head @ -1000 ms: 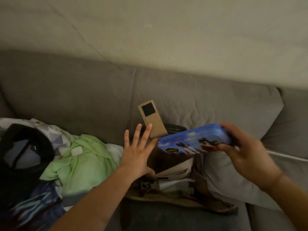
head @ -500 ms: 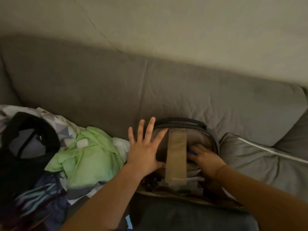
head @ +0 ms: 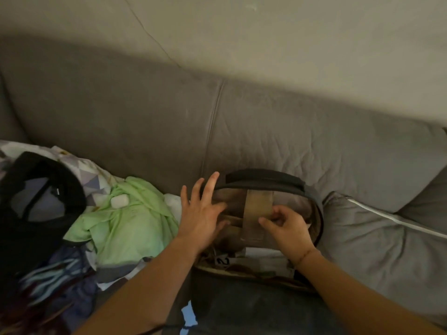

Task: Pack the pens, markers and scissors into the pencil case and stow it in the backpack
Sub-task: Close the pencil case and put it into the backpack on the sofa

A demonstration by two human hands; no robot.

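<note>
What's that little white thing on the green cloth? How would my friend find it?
Start at the grey sofa and look left of the backpack where the hands are. A crumpled light green cloth lies there. Near its top edge sits the small white case, rounded and smooth, the only hard, bright white thing among the soft fabrics.

Count of what shows on the grey sofa:

- Backpack — one, against the sofa's back cushions, its tan strap — one — running down the front.
- Hands — two: left hand and right hand, both at the backpack.
- Green cloth — one, toward the sofa's left end.
- Small white case — one, lying on the green cloth.
- Black bag — one, at the sofa's left edge.
- Grey cushion — one, right of the backpack.
</note>
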